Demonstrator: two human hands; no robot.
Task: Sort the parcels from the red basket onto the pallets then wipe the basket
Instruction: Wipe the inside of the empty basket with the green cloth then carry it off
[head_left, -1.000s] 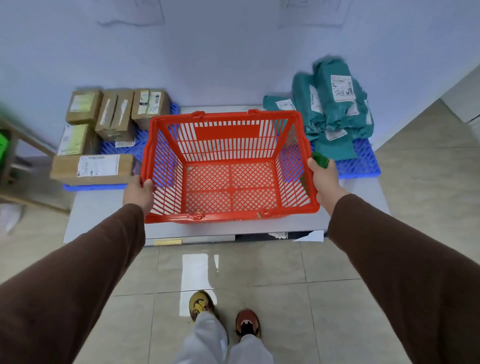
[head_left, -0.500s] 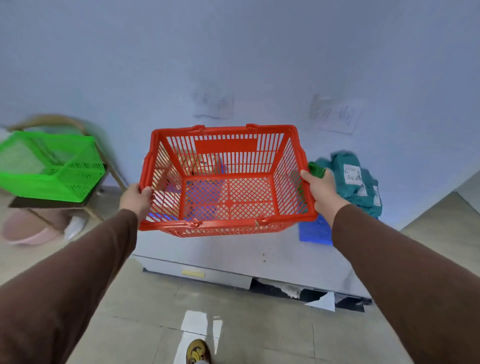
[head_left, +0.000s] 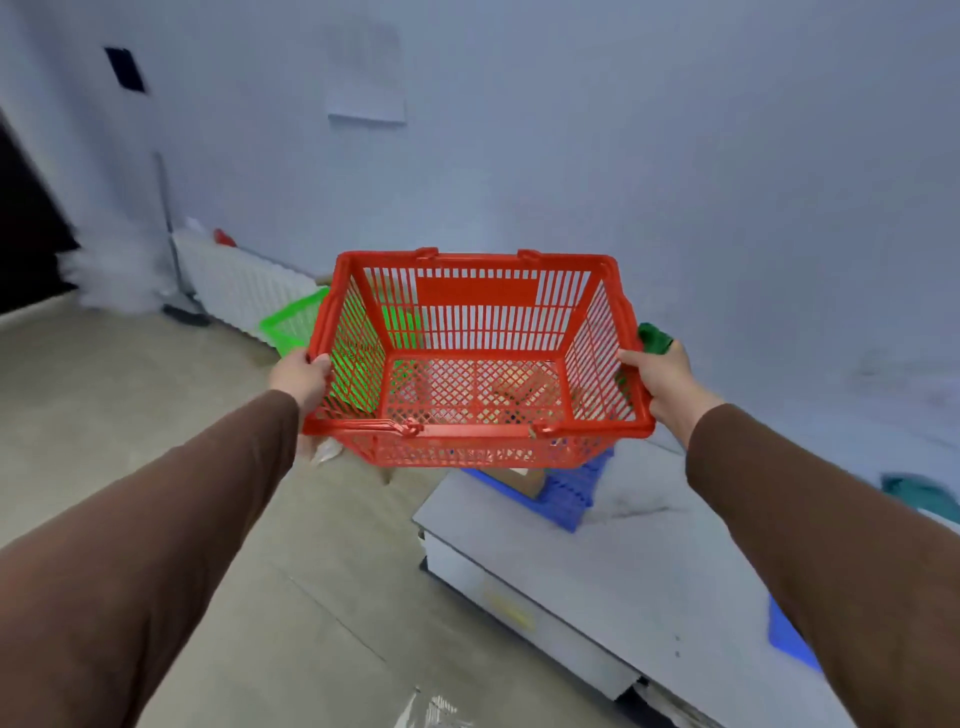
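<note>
The red basket (head_left: 478, 358) hangs mid-frame, clear of the floor, its long axis running left to right between both hands. The left hand (head_left: 301, 376) curls round the left rim; the right hand (head_left: 662, 376) clasps the right rim together with a green cloth (head_left: 653, 338). It looks empty, so each grip is equally near. No readable writing shows on it.

both arms extended forward; left hand (head_left: 298, 376) grips red basket (head_left: 475, 301) left rim, right hand (head_left: 662, 376) grips right rim.
</note>
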